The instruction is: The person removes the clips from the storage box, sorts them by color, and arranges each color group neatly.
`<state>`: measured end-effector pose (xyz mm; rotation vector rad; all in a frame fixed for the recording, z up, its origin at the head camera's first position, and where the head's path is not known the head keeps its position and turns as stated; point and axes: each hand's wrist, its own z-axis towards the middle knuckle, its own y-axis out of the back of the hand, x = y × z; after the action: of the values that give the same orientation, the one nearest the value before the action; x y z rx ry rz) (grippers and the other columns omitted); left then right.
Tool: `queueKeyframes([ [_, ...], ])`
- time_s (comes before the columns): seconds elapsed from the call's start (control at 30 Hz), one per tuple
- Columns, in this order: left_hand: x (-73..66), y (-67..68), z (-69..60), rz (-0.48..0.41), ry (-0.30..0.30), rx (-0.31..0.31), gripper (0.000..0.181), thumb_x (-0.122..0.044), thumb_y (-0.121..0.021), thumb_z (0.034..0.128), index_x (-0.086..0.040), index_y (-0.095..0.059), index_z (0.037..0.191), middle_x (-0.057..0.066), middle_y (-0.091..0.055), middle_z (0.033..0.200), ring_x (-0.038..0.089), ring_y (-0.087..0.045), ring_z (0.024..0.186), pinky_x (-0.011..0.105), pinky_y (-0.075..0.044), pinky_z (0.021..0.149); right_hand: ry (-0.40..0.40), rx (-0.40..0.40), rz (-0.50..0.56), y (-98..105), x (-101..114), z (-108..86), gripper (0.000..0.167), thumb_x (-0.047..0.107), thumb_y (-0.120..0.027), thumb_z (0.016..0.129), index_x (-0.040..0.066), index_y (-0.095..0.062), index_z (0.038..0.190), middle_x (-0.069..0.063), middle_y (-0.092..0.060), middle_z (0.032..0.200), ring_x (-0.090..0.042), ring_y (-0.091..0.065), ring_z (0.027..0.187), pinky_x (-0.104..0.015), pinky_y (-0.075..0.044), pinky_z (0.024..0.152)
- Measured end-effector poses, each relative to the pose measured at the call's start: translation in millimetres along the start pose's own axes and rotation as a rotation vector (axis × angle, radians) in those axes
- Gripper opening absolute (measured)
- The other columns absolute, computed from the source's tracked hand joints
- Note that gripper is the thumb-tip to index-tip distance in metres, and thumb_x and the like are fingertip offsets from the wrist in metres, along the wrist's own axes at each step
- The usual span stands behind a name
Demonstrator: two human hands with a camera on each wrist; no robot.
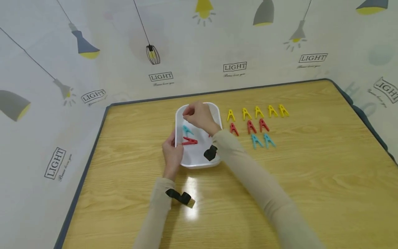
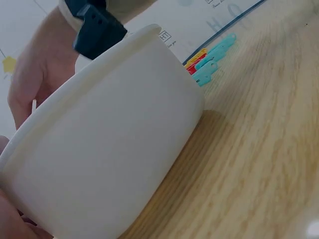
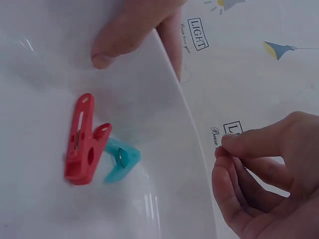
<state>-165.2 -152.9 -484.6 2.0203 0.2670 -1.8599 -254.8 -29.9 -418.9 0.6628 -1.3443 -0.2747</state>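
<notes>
My left hand [image 1: 172, 154] grips the left rim of a white plastic basin [image 1: 199, 162], thumb inside and fingers outside. In the basin lie a light-blue clothespin [image 1: 187, 130] and a red clothespin [image 1: 189, 141]; a bit of another red piece shows beside my right wrist. Over the far part of the basin is my right hand [image 1: 200, 116], thumb and fingertips brought together. In the right wrist view, no object shows between the fingertips of the right hand [image 3: 269, 174]. The left wrist view shows the basin's outer wall [image 2: 109, 134] close up.
Right of the basin, clothespins stand in rows on the wooden table [image 1: 311, 155]: several yellow ones [image 1: 259, 112] at the back, three red ones [image 1: 251, 127], then two light-blue ones [image 1: 256, 141] nearest. A patterned cloth wall [image 1: 192, 41] borders the table.
</notes>
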Motion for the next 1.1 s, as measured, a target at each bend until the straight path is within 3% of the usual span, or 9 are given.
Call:
queueKeyframes([
  [0.2, 0.6, -0.9, -0.2, -0.001, -0.003, 0.006, 0.066, 0.018, -0.044, 0.0771, 0.003, -0.056, 0.140, 0.024, -0.062, 0.135, 0.027, -0.060, 0.124, 0.040, -0.050, 0.105, -0.010, 0.125, -0.072, -20.7, -8.4, 3.5, 0.008, 0.009, -0.074, 0.087, 0.003, -0.078, 0.092, -0.010, -0.077, 0.092, -0.017, -0.064, 0.082, -0.023, -0.052, 0.074],
  [0.37, 0.6, -1.1, -1.3, 0.003, -0.001, 0.005, 0.069, 0.019, -0.041, 0.0744, 0.002, -0.058, 0.140, 0.023, -0.064, 0.134, 0.024, -0.061, 0.121, 0.031, -0.051, 0.099, -0.054, 0.248, -0.140, -30.0, -10.9, 1.2, 0.005, 0.009, -0.076, 0.084, 0.005, -0.078, 0.088, -0.007, -0.076, 0.087, -0.016, -0.059, 0.079, -0.023, -0.047, 0.069],
  [0.5, -0.6, 0.2, -2.2, 0.017, 0.008, -0.007, 0.070, 0.019, -0.042, 0.0735, 0.001, -0.057, 0.140, 0.021, -0.063, 0.135, 0.023, -0.061, 0.122, 0.027, -0.052, 0.097, -0.032, 0.291, -0.231, -36.1, -8.7, -0.2, 0.006, 0.008, -0.075, 0.081, 0.006, -0.077, 0.086, -0.007, -0.073, 0.086, -0.021, -0.061, 0.082, -0.029, -0.050, 0.072],
  [0.73, -2.1, -0.3, -1.3, 0.017, 0.003, -0.014, 0.068, 0.019, -0.043, 0.0745, 0.001, -0.058, 0.139, 0.021, -0.063, 0.135, 0.024, -0.061, 0.123, 0.028, -0.050, 0.101, 0.014, 0.295, -0.371, -40.7, -6.0, -2.4, 0.007, 0.009, -0.072, 0.082, 0.007, -0.076, 0.088, -0.009, -0.075, 0.090, -0.026, -0.066, 0.087, -0.037, -0.055, 0.078],
  [0.83, -1.5, -0.7, -1.3, 0.014, 0.005, -0.012, 0.069, 0.018, -0.043, 0.0741, 0.002, -0.058, 0.139, 0.021, -0.063, 0.135, 0.024, -0.061, 0.123, 0.031, -0.050, 0.102, -0.011, 0.289, -0.345, -38.1, -5.9, -2.8, 0.007, 0.010, -0.072, 0.083, 0.007, -0.075, 0.088, -0.009, -0.073, 0.090, -0.025, -0.064, 0.086, -0.035, -0.054, 0.075],
  [1.0, 1.1, 0.0, -2.1, 0.011, -0.017, -0.013, 0.068, 0.017, -0.042, 0.0743, 0.001, -0.059, 0.138, 0.022, -0.065, 0.133, 0.027, -0.064, 0.117, 0.031, -0.054, 0.095, -0.062, 0.273, -0.291, -26.7, -2.0, -2.3, 0.008, 0.012, -0.072, 0.083, 0.007, -0.074, 0.088, -0.006, -0.071, 0.085, -0.019, -0.061, 0.076, -0.026, -0.049, 0.062],
  [1.1, 0.9, 1.0, -2.1, 0.013, -0.001, -0.017, 0.068, 0.017, -0.042, 0.0751, -0.001, -0.060, 0.138, 0.022, -0.066, 0.131, 0.029, -0.065, 0.114, 0.029, -0.054, 0.090, -0.070, 0.256, -0.279, -18.0, 2.4, -2.0, 0.006, 0.013, -0.072, 0.084, 0.007, -0.074, 0.085, -0.004, -0.069, 0.077, -0.016, -0.060, 0.069, -0.023, -0.046, 0.055],
])
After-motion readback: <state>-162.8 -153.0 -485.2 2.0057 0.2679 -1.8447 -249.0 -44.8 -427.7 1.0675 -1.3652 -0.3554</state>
